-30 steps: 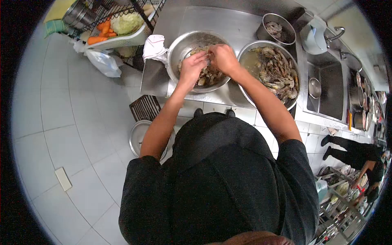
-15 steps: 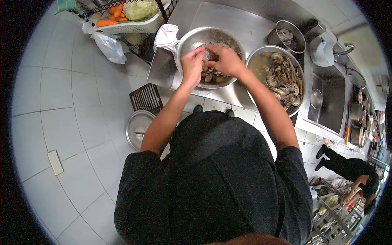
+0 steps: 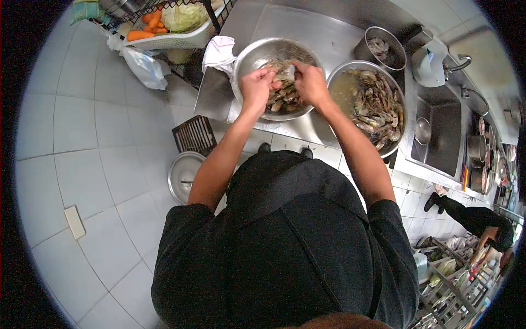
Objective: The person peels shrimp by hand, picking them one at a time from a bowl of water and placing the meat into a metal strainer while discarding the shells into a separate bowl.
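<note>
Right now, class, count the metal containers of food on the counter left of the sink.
3: a bowl beneath the left hand and right hand, a basin right of it, and a pot behind the basin. None seems hidden.

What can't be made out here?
Head view throughout:
Exact grip on the glossy grey shrimp: too small, partly hidden by left hand and right hand.
Bottom of the round silver metal bowl: largely covered by piled brown shrimp.
Pale lumps in the deep cylindrical steel pot: too small to identify.
Grey metal container, top left: cut off by upper edge.
</note>
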Demonstrator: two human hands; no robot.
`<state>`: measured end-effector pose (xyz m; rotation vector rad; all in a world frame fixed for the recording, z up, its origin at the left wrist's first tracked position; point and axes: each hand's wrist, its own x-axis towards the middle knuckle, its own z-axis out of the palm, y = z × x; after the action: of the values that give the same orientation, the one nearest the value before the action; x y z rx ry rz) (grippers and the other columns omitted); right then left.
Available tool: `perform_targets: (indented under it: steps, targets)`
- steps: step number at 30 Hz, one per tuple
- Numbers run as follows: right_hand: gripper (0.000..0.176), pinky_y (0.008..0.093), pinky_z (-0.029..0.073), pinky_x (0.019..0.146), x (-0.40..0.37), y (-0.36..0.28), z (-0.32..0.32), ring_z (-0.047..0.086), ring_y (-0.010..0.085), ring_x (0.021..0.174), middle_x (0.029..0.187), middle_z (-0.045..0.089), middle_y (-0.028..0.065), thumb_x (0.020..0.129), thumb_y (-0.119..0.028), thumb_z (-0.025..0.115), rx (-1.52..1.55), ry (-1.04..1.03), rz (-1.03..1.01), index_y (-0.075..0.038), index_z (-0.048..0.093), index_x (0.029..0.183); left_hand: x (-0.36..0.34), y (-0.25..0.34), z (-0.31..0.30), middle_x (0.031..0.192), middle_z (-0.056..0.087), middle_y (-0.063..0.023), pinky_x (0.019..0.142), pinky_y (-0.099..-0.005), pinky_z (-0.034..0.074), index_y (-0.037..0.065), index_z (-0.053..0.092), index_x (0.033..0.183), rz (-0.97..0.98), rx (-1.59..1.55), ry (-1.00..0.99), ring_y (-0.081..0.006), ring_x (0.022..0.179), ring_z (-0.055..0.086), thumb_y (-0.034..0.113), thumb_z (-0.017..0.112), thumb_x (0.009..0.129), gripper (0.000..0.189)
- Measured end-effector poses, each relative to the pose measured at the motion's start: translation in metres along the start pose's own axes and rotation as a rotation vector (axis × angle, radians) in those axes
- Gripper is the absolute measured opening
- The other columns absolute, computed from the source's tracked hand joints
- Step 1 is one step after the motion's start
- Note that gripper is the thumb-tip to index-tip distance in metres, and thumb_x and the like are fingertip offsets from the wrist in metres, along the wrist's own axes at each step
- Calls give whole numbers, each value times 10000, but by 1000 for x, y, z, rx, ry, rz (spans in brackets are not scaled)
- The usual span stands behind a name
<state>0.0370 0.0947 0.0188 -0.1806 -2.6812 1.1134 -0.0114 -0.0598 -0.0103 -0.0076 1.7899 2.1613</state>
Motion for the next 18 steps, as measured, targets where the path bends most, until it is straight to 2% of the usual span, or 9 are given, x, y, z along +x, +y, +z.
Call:
perform_targets:
  steps: [2,5,6,8,9,12,15,18]
  targets:
    - [417,421,501,797,2,7,-9,647,397,878,933,628,269,763,-3,541,-26,23,47,-47,625,1169,4,-7,-10,884,670,-90,574,-243,522,-62,653,1011,37,-21,34,-142,622,628,40,604,886,168]
    - [401,426,500,800,3,14,-16,650,393,882,928,631,268,782,-12,534,-49,45,103,-47,625,1170,4,2,-16,769,672,-78,483,-231,478,-46,673,966,36,400,118,-127,548,611,41,625,858,147]
    - [397,427,500,806,3,13,-17,650,392,889,933,634,266,785,-13,535,-49,43,108,-42,624,1170,15,-12,-23,694,667,-65,437,-251,452,-39,688,935,132,481,140,-110,509,593,75,655,837,154]
    - [390,429,498,817,6,15,-16,647,392,902,945,636,263,792,-15,534,-47,48,84,-35,623,1171,48,-47,-45,691,673,-61,486,-297,484,-42,680,996,238,771,67,-145,537,611,122,642,853,221]
    - [387,430,497,823,5,17,-13,645,393,909,953,637,263,795,-15,534,-45,52,61,-32,623,1172,47,-41,-44,689,676,-59,510,-320,499,-44,676,1027,289,917,29,-163,550,620,145,636,861,255]
    - [395,433,496,827,4,21,-9,644,393,914,972,636,261,785,3,533,-48,104,-47,-23,622,1169,31,-15,-21,1012,685,-185,810,-345,503,-26,527,1293,292,1101,-31,-255,872,656,210,624,830,529]
    - [434,447,499,811,1,19,-1,641,400,901,983,638,251,745,29,544,-56,89,-126,-25,614,1170,3,25,24,1141,632,-145,860,-359,466,-54,300,1431,19,99,-220,-235,1040,591,186,575,872,668]
    - [470,469,498,775,-1,12,1,633,413,870,971,643,238,697,41,561,-87,34,-160,-41,600,1159,12,33,32,1283,528,-147,908,-329,433,-75,158,1463,-213,56,-380,-223,1113,534,100,558,845,756]
